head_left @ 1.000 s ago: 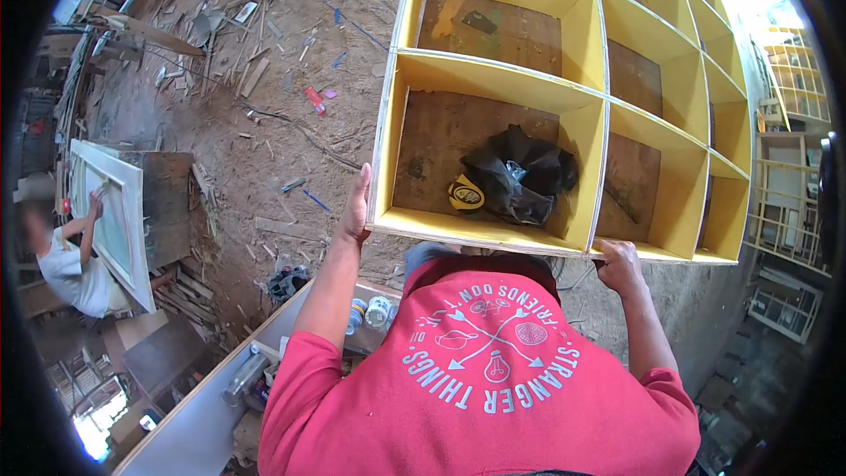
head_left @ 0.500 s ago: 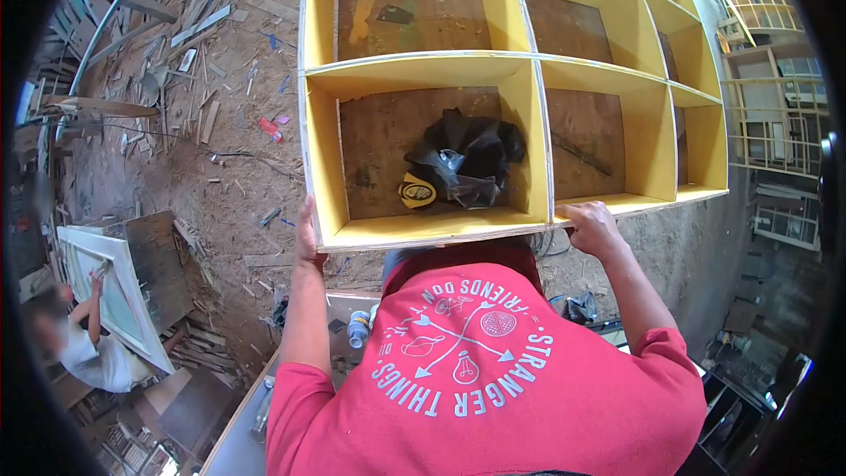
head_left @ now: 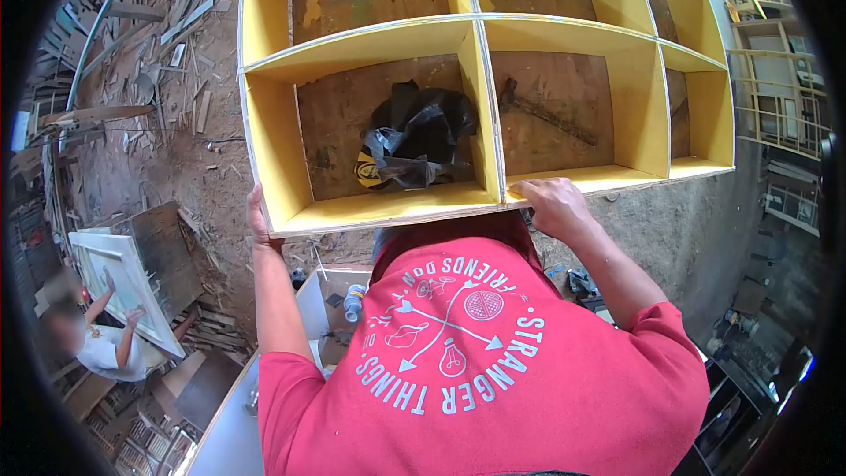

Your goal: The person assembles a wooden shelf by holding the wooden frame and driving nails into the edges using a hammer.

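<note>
A large yellow shelf unit (head_left: 397, 204) with several open compartments and pale plywood edges lies before me, its near edge at my waist. My left hand (head_left: 257, 219) grips its near left corner, fingers up along the outer side. Closed over the near edge, beside a divider, is my right hand (head_left: 555, 204); its thumb is hidden. Inside the near left compartment rest a crumpled black plastic bag (head_left: 432, 119) and a yellow-and-black item (head_left: 366, 169) partly behind it. A hammer (head_left: 551, 115) lies in the compartment to the right.
Wood scraps (head_left: 189, 22) litter the dirt floor at left. Another person (head_left: 110, 344) in a pale shirt has hands near a white-framed panel (head_left: 132, 286). A small bottle (head_left: 354, 301) stands close to my left side. Yellow frames (head_left: 780, 92) stand at far right.
The shelf unit has shifted left and slightly up in view, both my hands moving with it. More of the hammer shows. The other person's arms have changed position at the panel.
</note>
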`<action>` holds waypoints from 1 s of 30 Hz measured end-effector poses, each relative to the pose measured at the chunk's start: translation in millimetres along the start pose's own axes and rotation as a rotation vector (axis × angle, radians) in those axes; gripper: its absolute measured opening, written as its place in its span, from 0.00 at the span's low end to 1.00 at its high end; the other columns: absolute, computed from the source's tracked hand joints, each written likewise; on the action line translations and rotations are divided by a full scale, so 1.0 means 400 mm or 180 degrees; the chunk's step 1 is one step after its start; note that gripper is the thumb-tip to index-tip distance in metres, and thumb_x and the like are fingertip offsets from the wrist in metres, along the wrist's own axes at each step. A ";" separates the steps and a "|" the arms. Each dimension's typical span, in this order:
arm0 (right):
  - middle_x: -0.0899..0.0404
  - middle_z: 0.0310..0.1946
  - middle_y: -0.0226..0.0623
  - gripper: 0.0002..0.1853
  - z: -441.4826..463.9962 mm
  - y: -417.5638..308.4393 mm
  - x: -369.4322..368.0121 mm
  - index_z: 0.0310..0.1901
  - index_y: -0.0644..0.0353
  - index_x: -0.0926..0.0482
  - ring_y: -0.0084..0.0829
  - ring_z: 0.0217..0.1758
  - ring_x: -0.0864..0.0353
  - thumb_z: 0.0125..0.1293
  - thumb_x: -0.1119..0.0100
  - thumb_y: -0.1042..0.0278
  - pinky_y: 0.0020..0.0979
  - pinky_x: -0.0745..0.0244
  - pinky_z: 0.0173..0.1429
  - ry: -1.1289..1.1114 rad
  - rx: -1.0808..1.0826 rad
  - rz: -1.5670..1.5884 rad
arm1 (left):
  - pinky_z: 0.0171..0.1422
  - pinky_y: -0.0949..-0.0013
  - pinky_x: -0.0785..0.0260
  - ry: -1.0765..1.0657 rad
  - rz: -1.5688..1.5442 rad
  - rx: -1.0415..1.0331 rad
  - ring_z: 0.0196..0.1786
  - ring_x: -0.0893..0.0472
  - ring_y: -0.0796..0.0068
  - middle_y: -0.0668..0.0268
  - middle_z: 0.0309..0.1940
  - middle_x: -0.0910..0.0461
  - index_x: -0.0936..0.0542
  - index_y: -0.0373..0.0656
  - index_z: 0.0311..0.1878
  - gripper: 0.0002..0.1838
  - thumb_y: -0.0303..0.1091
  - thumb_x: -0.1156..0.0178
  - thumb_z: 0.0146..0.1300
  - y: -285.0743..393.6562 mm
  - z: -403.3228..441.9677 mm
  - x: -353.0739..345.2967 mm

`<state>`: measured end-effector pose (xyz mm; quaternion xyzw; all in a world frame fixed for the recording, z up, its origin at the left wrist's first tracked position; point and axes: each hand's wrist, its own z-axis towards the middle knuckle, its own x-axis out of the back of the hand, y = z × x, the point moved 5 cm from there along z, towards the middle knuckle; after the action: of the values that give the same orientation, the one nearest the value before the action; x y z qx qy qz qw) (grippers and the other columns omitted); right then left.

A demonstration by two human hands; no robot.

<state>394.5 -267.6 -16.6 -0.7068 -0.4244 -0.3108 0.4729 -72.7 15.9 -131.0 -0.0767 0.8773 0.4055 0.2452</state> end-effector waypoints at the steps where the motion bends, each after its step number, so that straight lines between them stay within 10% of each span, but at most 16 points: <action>1: 0.10 0.41 0.45 0.19 -0.002 0.000 0.001 0.50 0.57 0.14 0.50 0.48 0.09 0.54 0.38 0.76 0.51 0.16 0.52 -0.0020 -0.0003 0.0003 | 0.75 0.52 0.26 0.0010 -0.0004 0.0023 0.66 0.17 0.56 0.56 0.66 0.17 0.26 0.37 0.75 0.40 0.58 0.34 0.72 -0.001 0.000 0.004; 18: 0.11 0.46 0.46 0.26 0.003 0.018 -0.005 0.55 0.58 0.14 0.53 0.51 0.11 0.51 0.41 0.79 0.51 0.17 0.55 -0.0134 -0.0038 0.0314 | 0.73 0.51 0.24 0.0250 0.0046 -0.0149 0.65 0.16 0.54 0.54 0.65 0.16 0.25 0.37 0.74 0.40 0.58 0.34 0.70 0.005 -0.007 0.002; 24: 0.12 0.49 0.51 0.19 0.016 0.000 0.062 0.54 0.62 0.16 0.54 0.55 0.12 0.63 0.29 0.66 0.49 0.17 0.59 -0.0153 0.0137 0.0880 | 0.76 0.48 0.27 0.0225 -0.0059 -0.0065 0.68 0.18 0.54 0.54 0.68 0.18 0.26 0.38 0.76 0.39 0.58 0.36 0.72 -0.008 0.002 0.027; 28: 0.11 0.51 0.48 0.30 0.061 -0.016 0.223 0.59 0.65 0.18 0.48 0.60 0.11 0.62 0.18 0.54 0.42 0.18 0.66 -0.0131 0.0232 0.1591 | 0.75 0.50 0.26 0.0262 0.0042 -0.0124 0.68 0.17 0.56 0.55 0.68 0.18 0.26 0.39 0.76 0.39 0.58 0.35 0.72 -0.014 0.011 0.052; 30: 0.10 0.47 0.46 0.19 0.116 -0.065 0.290 0.54 0.64 0.15 0.45 0.55 0.10 0.67 0.23 0.64 0.40 0.17 0.62 0.0345 0.0485 0.1709 | 0.74 0.51 0.25 0.0230 0.0117 -0.0136 0.67 0.17 0.58 0.56 0.67 0.18 0.26 0.39 0.76 0.39 0.58 0.34 0.72 -0.021 0.020 0.080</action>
<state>424.9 -183.7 74.5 -0.7387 -0.2182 -0.1790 0.6121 -94.7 18.3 -156.7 -0.0805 0.8779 0.4255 0.2042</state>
